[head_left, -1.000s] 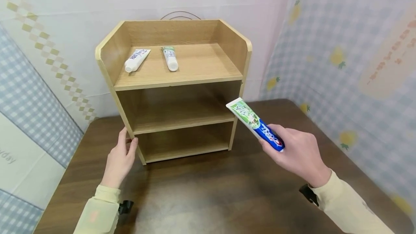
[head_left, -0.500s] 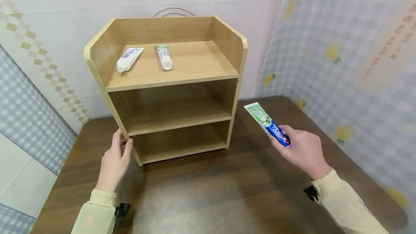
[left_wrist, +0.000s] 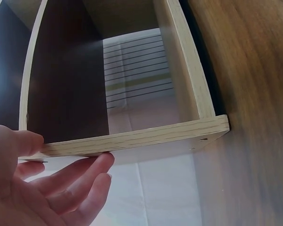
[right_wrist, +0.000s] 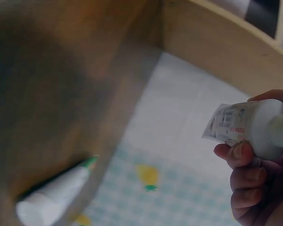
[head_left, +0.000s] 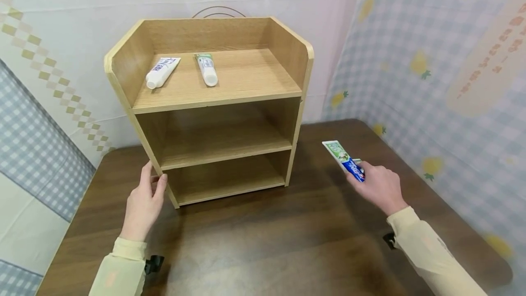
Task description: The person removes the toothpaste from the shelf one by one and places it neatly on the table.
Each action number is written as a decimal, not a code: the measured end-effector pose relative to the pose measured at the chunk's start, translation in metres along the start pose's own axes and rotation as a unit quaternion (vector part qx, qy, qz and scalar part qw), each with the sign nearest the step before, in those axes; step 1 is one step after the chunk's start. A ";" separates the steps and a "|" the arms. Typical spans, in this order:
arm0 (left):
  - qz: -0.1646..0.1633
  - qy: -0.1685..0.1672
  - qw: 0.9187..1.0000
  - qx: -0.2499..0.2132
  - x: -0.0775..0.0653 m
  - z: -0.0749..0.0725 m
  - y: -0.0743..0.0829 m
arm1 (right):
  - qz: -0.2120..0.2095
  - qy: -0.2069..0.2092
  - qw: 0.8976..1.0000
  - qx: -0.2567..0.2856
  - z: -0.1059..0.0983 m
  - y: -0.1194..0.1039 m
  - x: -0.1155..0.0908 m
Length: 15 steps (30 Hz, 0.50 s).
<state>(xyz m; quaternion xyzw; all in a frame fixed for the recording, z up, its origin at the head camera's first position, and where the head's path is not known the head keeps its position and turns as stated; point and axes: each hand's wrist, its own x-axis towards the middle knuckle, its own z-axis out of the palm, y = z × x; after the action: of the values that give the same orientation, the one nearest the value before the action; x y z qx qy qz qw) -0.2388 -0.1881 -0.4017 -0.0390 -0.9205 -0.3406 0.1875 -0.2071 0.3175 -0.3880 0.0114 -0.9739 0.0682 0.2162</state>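
My right hand (head_left: 380, 187) grips a blue and green toothpaste tube (head_left: 344, 161) above the right side of the table, its flat end pointing away. In the right wrist view, the held tube's white cap end faces the camera. Another white tube (right_wrist: 56, 195) with a green end lies on the table below; the head view mostly hides it behind my hand. My left hand (head_left: 144, 204) holds the left side panel of a wooden shelf (head_left: 226, 100), thumb on one side and fingers on the other. Two white toothpaste tubes, one left (head_left: 162, 72) and one right (head_left: 207, 70), lie on the top shelf.
The brown table (head_left: 263, 236) carries the shelf, which has two lower compartments with nothing seen in them. A white cloth (head_left: 328, 3) hangs behind, and a checked cloth (head_left: 411, 35) with pineapples borders the right side.
My right hand has moved right and away from the shelf with the toothpaste tube, over the table. My left hand stays on the side panel. The head view has shifted slightly.
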 end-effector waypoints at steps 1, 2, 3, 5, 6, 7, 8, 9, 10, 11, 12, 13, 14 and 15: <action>0.001 -0.002 1.000 0.000 0.000 0.000 0.001 | 0.007 -0.013 1.000 -0.001 0.003 0.004 -0.001; 0.003 -0.004 1.000 0.001 0.001 0.000 0.002 | 0.012 -0.023 1.000 -0.002 0.007 0.007 -0.002; 0.005 -0.006 1.000 0.002 0.002 0.000 0.002 | 0.014 -0.032 0.999 -0.003 0.010 0.010 -0.003; 0.008 -0.011 1.000 0.004 0.002 -0.001 0.004 | 0.018 -0.046 0.999 -0.004 0.016 0.015 -0.005; 0.009 -0.012 1.000 0.004 0.003 -0.001 0.004 | 0.020 -0.052 0.998 -0.004 0.019 0.017 -0.005; 0.010 -0.012 1.000 0.004 0.003 -0.001 0.004 | 0.023 -0.059 0.998 -0.003 0.022 0.019 -0.005; 0.009 -0.013 1.000 0.005 0.003 -0.001 0.004 | 0.026 -0.064 0.998 -0.004 0.026 0.021 -0.005; 0.008 -0.014 1.000 0.005 0.003 -0.001 0.004 | 0.028 -0.071 0.997 -0.005 0.029 0.024 -0.005; 0.007 -0.015 1.000 0.004 0.003 -0.001 0.004 | 0.031 -0.078 0.996 -0.006 0.032 0.026 -0.005; 0.006 -0.015 1.000 0.004 0.003 -0.002 0.004 | 0.032 -0.085 0.996 -0.009 0.036 0.028 -0.004; 0.006 -0.015 1.000 0.004 0.002 -0.002 0.003 | 0.033 -0.091 0.995 -0.011 0.039 0.029 -0.004; 0.006 -0.015 1.000 0.006 0.002 -0.002 0.003 | 0.032 -0.096 0.995 -0.015 0.042 0.031 -0.003; 0.007 -0.016 1.000 0.007 0.002 -0.002 0.002 | 0.032 -0.101 0.994 -0.019 0.044 0.033 -0.003; 0.009 -0.018 1.000 0.007 0.002 -0.002 0.002 | 0.032 -0.105 0.994 -0.022 0.046 0.035 -0.003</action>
<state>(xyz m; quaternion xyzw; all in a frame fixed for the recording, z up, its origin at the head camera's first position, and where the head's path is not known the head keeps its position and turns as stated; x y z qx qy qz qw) -0.2393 -0.1882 -0.3985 -0.0519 -0.9256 -0.3321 0.1740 -0.2257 0.3456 -0.4346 -0.0175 -0.9924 0.0521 0.1102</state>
